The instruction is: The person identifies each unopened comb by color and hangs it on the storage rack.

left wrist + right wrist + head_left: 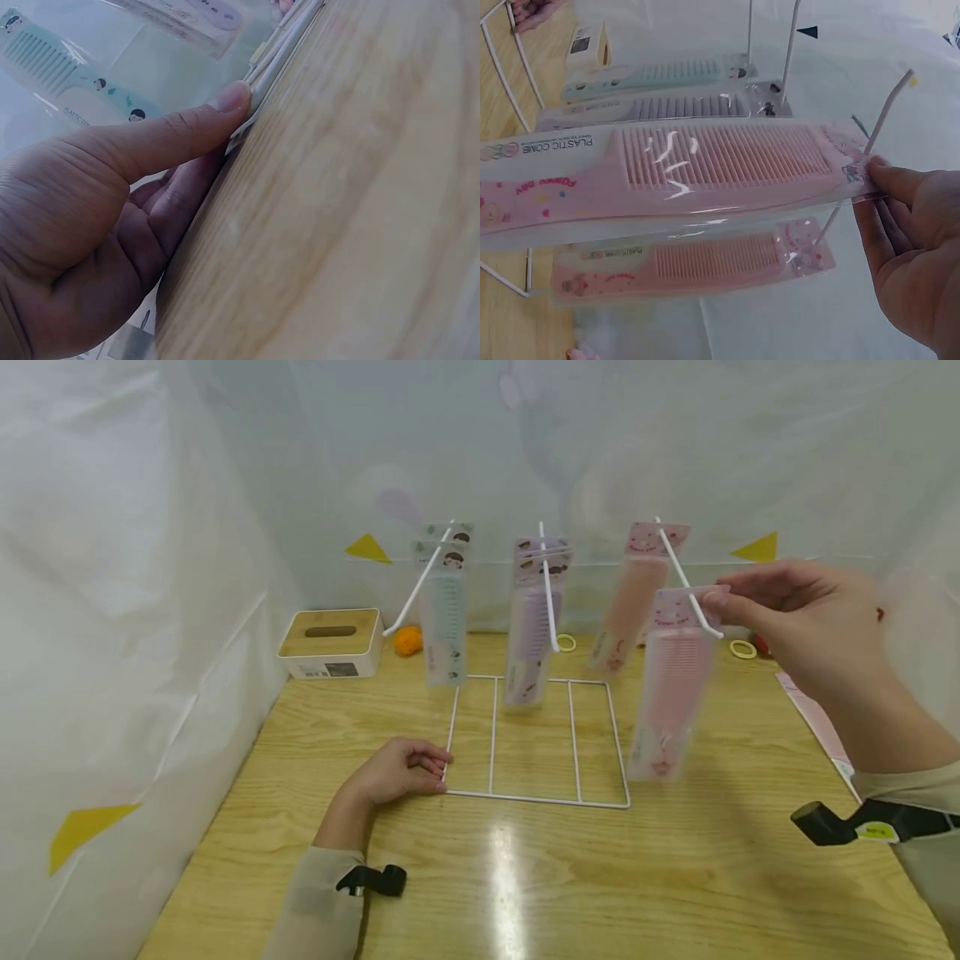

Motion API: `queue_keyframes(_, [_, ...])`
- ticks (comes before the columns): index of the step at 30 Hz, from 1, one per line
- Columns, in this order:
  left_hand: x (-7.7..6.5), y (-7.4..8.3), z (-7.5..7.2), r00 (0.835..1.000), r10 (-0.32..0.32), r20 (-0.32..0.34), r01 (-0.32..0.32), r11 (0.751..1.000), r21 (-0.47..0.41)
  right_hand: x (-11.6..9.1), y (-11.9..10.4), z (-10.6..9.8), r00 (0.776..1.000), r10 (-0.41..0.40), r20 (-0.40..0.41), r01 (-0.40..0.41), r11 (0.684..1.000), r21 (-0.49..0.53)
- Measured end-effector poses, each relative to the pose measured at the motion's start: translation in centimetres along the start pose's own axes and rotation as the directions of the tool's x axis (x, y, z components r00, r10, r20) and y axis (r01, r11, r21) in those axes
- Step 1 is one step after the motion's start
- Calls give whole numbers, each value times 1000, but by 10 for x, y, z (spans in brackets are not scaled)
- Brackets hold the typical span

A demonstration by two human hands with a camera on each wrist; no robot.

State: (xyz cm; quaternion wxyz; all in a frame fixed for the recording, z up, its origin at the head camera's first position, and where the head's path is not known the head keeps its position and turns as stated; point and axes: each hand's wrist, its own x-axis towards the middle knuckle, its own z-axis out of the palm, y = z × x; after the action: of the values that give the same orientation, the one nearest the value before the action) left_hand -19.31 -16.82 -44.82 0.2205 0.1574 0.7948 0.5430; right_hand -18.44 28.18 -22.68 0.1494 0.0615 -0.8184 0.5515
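My right hand [821, 631] pinches the header of a packaged pink comb [672, 702] between thumb and fingers. The right-hand white hook [678, 568] passes through that header close to its upturned tip, as the right wrist view shows. Farther back on the same hook hangs another packaged pink comb [712, 259]. Low on the left, my left hand [397, 768] holds the front left corner of the white wire rack base [536, 799]. In the left wrist view its thumb [232, 97] presses on the wire at the table edge of the frame, fingers curled beneath.
Packaged purple combs [534, 627] hang on the middle hook, packaged green combs [446, 618] on the left one. Behind stand a tissue box [330, 643] with a wooden lid, an orange ball-like thing [408, 641] and yellow rings [742, 649]. A pink package [817, 718] lies at right.
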Motion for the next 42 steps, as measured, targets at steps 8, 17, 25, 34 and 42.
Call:
queue_keyframes(8, [-1, 2, 1, 1000, 17, 2, -17, 999, -30, 50, 9, 6, 994, 76, 74, -74, 997, -23])
queue_keyframes(17, [-2, 6, 2, 1000, 6, 1, -6, 1000, -18, 77, 13, 11, 988, 132, 77, -135, 990, 38])
queue_keyframes(25, [-2, 4, 2, 1000, -3, 5, 3, 999, -35, 74, 18, 7, 994, 97, 52, -102, 990, 93])
queue_keyframes(34, [0, 0, 3, 1000, -8, -1, 8, 1000, -15, 42, 54, -3, 1000, 20, -3, -19, 982, 187])
queue_keyframes(42, [-1, 1, 3, 1000, 0, -1, 0, 1000, -12, 5, 102, -17, 993, 79, 85, -70, 992, -109])
